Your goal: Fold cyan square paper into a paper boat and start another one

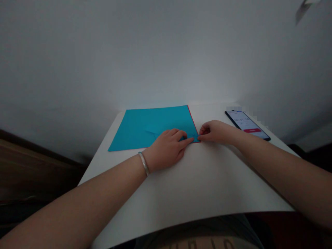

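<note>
A blue sheet of paper (155, 119) lies flat on the white table, with a thin red edge (192, 119) along its right side. My left hand (168, 148) rests over the front right part of the sheet. Its fingers lie spread, the index finger stretched toward the corner. Under and beside these fingers is a small, slightly darker blue piece (190, 135), whose shape is partly hidden. At the front right corner, my right hand (211, 131) is closed in a pinch, fingertips on the sheet's edge. Around my left wrist is a pale bangle.
A phone (246, 124) with a lit timer screen lies on the table to the right of the paper. The white table (197, 186) meets a plain wall (155, 52) at the back. Brown wood (33, 166) stands at the left.
</note>
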The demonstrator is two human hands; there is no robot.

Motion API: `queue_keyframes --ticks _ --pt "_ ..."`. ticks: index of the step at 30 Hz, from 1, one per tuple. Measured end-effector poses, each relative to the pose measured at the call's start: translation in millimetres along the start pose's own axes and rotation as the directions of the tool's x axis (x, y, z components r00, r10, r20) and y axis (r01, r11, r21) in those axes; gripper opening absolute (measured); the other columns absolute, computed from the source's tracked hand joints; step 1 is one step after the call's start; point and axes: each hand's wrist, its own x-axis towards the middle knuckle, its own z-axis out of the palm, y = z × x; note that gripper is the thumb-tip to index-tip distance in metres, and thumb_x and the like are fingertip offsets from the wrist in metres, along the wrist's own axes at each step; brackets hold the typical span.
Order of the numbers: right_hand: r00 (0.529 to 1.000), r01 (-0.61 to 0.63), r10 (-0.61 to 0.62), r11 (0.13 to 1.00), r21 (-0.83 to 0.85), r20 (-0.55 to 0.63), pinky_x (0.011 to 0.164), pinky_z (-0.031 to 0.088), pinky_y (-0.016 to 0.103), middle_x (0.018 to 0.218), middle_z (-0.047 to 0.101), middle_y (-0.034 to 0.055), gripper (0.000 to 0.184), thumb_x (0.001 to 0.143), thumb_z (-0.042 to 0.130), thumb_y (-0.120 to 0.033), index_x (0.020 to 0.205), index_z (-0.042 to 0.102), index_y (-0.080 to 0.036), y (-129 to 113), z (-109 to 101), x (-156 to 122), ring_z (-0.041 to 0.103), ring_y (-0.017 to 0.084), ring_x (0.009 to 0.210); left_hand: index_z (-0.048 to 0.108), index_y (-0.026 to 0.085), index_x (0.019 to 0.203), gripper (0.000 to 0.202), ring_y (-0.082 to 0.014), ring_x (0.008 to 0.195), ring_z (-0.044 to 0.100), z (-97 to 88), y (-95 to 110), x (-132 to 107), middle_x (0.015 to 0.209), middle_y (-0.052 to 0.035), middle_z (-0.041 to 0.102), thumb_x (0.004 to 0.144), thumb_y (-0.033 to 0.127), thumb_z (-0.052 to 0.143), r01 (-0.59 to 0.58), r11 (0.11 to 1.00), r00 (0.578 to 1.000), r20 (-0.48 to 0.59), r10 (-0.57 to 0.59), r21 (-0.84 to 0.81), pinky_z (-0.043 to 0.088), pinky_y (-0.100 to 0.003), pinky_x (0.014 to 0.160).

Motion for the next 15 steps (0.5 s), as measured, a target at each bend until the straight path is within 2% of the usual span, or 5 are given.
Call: queue_keyframes --ticks 7,10,13,15 --pt "0.996 0.083 -0.079 0.993 0.086 -0.041 0.054 0.040 0.026 0.064 0.064 -0.0008 0.007 0.070 0.064 -0.028 0.068 0.061 -0.022 2 2 -3 0.056 0.015 0.060 0.051 0.023 0.132 0.041 -0.0243 0.109 0.048 2.0 0 -1 0.124 -0.0094 0.054 0.092 0.025 0.043 0.018 1.000 1.000 -0.024 -0.018 -0.009 0.040 -0.042 0.096" --pt "0.977 0.143 -0.120 0.982 0.125 -0.178 0.056 0.040 0.026 0.070 0.064 0.0002 0.004 0.071 0.062 -0.023 0.074 0.060 -0.021 1 5 -4 0.056 0.014 0.063 0.051 0.023 0.132 0.040 -0.0247 0.112 0.048 3.7 -2 -1 0.126 -0.0098 0.054 0.092 0.025 0.044 0.020 1.000 0.998 -0.054 -0.021 -0.023 0.039 -0.043 0.097" --pt "0.931 0.248 -0.174 0.947 0.205 -0.320 0.058 0.042 0.027 0.076 0.064 0.0014 0.014 0.070 0.061 -0.022 0.083 0.057 -0.020 -1 11 -5 0.054 0.014 0.064 0.049 0.019 0.132 0.041 -0.0240 0.112 0.049 3.7 -3 0 0.123 -0.0096 0.057 0.092 0.026 0.046 0.050 0.997 0.994 -0.094 -0.056 -0.057 0.039 -0.042 0.098" --pt "0.914 0.311 -0.193 0.899 0.309 -0.358 0.059 0.044 0.028 0.075 0.063 0.0007 0.019 0.070 0.061 -0.021 0.087 0.054 -0.020 -3 16 -5 0.055 0.014 0.063 0.047 0.016 0.133 0.042 -0.0235 0.109 0.050 3.1 -4 1 0.119 -0.0104 0.058 0.093 0.029 0.047 0.104 0.991 0.984 -0.137 -0.115 -0.082 0.040 -0.040 0.096"
